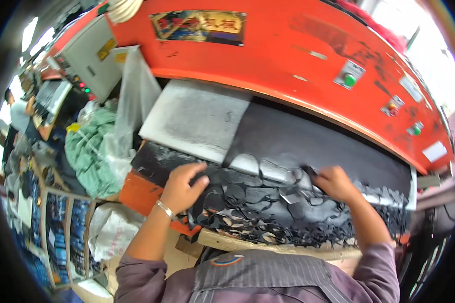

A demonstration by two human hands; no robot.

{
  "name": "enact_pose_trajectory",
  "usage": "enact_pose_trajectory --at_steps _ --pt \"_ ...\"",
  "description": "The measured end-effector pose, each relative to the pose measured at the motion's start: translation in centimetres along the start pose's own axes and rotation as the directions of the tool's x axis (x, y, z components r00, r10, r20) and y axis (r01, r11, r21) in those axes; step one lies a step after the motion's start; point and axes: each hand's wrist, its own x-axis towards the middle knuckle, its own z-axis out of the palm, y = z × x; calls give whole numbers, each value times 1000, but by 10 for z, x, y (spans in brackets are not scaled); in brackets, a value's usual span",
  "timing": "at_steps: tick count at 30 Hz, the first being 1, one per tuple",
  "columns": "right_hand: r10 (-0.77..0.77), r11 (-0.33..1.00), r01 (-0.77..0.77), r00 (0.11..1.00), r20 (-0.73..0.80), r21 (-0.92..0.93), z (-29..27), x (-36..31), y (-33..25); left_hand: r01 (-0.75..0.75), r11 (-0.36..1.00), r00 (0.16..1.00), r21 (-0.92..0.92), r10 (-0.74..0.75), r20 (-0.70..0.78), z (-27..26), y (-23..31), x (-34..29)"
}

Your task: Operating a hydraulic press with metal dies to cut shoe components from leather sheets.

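Note:
My left hand (183, 188), with a bracelet at the wrist, hovers over the left end of the black cut scraps, thumb and fingers apart and nothing between them. Farther right, my right hand (336, 183) has its fingers closed on a small dark piece of material (308, 172), slightly blurred. A black sheet (308, 136) lies on a white cutting board (194, 118), its near edge cut into curved outlines. Along the front ledge, a tangle of black offcuts (237, 197) with rounded holes is heaped between my hands.
Behind the board rises an orange machine beam (278, 50) with a green button (349, 79) at the right. A grey control box (91, 60), clear plastic and a green bag (93, 156) stand left. A white sack (115, 230) sits beside a metal rack. Another person (20, 116) is far left.

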Motion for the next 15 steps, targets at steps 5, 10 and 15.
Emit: enact_pose_trajectory --at_steps 5,10,15 --pt "108 994 -99 973 -205 55 55 120 -40 169 972 982 -164 -180 -55 77 -20 69" --pt "218 976 -205 944 -247 76 76 139 -51 99 995 991 9 -98 -95 123 -28 68" --pt "110 979 -30 907 -407 199 94 119 -33 24 999 976 27 -18 -218 137 -35 60"
